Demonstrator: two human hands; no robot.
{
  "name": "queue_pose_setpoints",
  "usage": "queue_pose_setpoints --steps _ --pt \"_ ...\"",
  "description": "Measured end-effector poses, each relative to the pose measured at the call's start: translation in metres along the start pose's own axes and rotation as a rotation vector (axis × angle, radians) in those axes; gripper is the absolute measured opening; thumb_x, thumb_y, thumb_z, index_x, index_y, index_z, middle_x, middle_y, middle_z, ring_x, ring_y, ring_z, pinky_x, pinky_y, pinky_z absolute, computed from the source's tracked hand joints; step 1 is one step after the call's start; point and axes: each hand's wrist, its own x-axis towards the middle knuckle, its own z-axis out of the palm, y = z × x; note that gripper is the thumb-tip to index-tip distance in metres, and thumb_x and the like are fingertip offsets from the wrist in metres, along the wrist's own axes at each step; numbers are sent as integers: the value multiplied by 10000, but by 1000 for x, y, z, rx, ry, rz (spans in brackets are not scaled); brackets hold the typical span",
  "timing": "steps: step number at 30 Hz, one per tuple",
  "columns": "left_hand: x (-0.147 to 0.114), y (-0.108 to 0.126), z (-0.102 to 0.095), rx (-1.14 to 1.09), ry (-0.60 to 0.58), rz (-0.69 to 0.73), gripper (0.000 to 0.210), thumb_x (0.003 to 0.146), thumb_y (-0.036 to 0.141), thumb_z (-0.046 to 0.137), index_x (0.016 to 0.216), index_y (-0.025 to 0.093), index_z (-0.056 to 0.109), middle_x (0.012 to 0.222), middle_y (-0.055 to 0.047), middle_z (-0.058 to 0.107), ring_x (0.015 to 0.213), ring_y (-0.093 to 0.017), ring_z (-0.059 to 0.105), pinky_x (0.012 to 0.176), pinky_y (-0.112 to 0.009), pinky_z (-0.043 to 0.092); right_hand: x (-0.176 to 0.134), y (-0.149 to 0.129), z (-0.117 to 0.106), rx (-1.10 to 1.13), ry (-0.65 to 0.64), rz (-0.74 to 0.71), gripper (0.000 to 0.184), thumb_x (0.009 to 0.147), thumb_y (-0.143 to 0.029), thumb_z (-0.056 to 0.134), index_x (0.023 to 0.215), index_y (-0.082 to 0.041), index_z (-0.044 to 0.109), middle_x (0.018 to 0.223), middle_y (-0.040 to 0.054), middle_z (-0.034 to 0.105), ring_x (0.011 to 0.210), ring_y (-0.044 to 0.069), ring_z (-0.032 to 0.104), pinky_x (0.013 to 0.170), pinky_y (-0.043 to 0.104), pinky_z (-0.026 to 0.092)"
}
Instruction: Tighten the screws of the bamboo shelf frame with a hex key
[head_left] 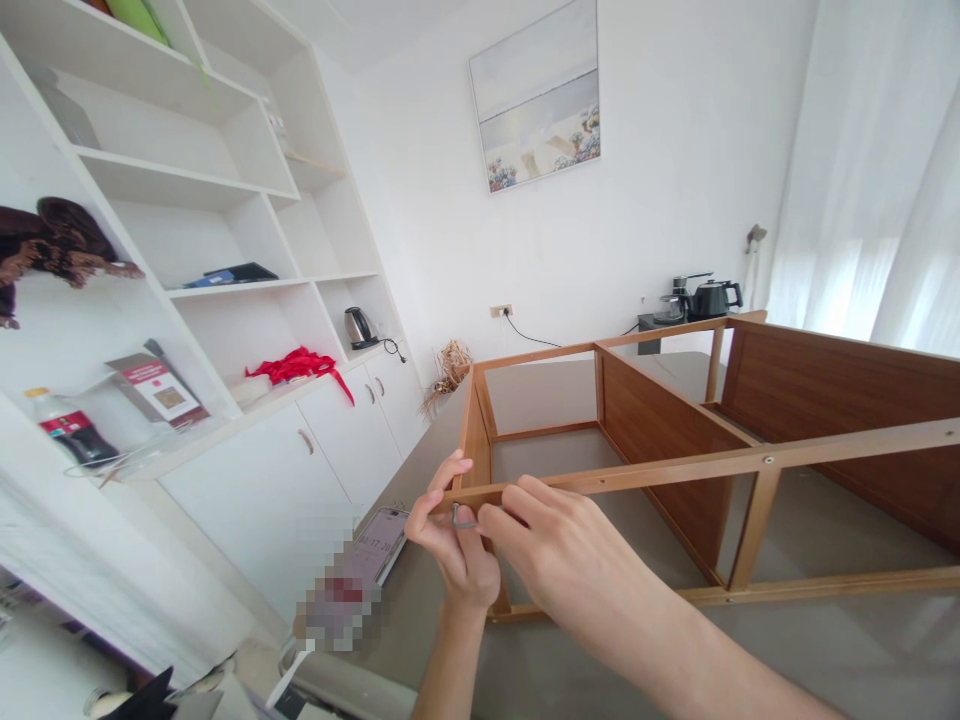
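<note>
A brown wooden shelf frame lies on its side on the grey table. My left hand is closed round its near left corner, fingers behind the rail and thumb in front. My right hand is at the same corner, its fingers pinching the end of a small L-shaped hex key. The key's short arm meets the rail's outer face near the corner; the screw head there is too small to make out. Other bolt heads show along the front rail.
A phone showing a timer lies on the grey table, left of my hands. Beyond it stand white cabinets with open shelves holding a kettle, red ribbon and a cola bottle. A coffee maker stands at the back right.
</note>
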Motion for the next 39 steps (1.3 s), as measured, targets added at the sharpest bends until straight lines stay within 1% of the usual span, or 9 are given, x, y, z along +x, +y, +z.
queue_pose_setpoints --steps 6,10,13,17,22,26,32,36,39 --pt "-2 0 -1 -36 -9 -18 327 1015 163 499 1292 284 375 1301 -100 645 1261 -246 624 1069 -587 483 0 -1 2 -2 36 10 225 899 -27 704 811 -179 562 840 2 606 716 155 485 582 322 279" --pt "-2 -2 -2 -34 -13 -1 302 1034 174 492 1292 282 378 1297 -93 643 1231 -231 632 1084 -601 470 -1 -2 10 -63 37 -43 269 869 -16 694 755 -190 524 752 -16 588 654 150 499 575 343 241" --pt "1 0 -4 -47 -43 6 235 1066 207 434 1287 273 387 1303 -102 637 1252 -237 623 1097 -611 457 -1 -3 15 -62 -35 -13 288 851 7 660 745 -200 490 697 -31 586 587 136 517 546 347 191" --pt "4 5 -10 -81 -93 -32 185 1074 230 432 1257 253 433 1330 -124 633 1334 -260 583 1107 -580 458 1 -2 14 -14 -199 50 263 857 -17 667 801 -203 490 710 -41 623 535 120 553 511 333 133" --pt "5 8 -18 -156 -127 -104 163 1062 200 452 1217 241 476 1340 -119 644 1368 -267 564 1134 -566 433 4 0 9 10 -342 24 217 885 -21 658 908 -194 529 773 -24 664 568 141 601 502 326 138" --pt "4 9 -19 -216 -120 -158 156 1053 226 472 1207 242 489 1351 -113 649 1382 -278 552 1153 -581 403 3 3 14 71 -319 -4 153 944 -56 625 942 -187 546 839 -1 681 621 154 624 519 324 163" --pt "5 10 -18 -216 -136 -150 167 1068 198 438 1222 249 480 1371 -109 640 1411 -260 531 1170 -557 395 3 7 21 126 -250 1 88 1026 -128 579 956 -180 573 849 8 685 656 162 617 543 329 178" --pt "1 8 -18 -182 -129 -161 145 1076 249 455 1218 250 479 1381 -124 636 1409 -274 535 1168 -589 395 4 7 18 145 -270 8 84 1018 -120 587 960 -180 578 904 7 695 645 147 603 546 325 184" --pt "-2 6 -18 -155 -113 -156 154 1080 305 463 1224 250 478 1380 -134 635 1399 -287 542 1160 -614 393 3 5 13 158 -304 2 125 970 -75 626 936 -188 582 873 -15 682 641 140 587 544 323 189"
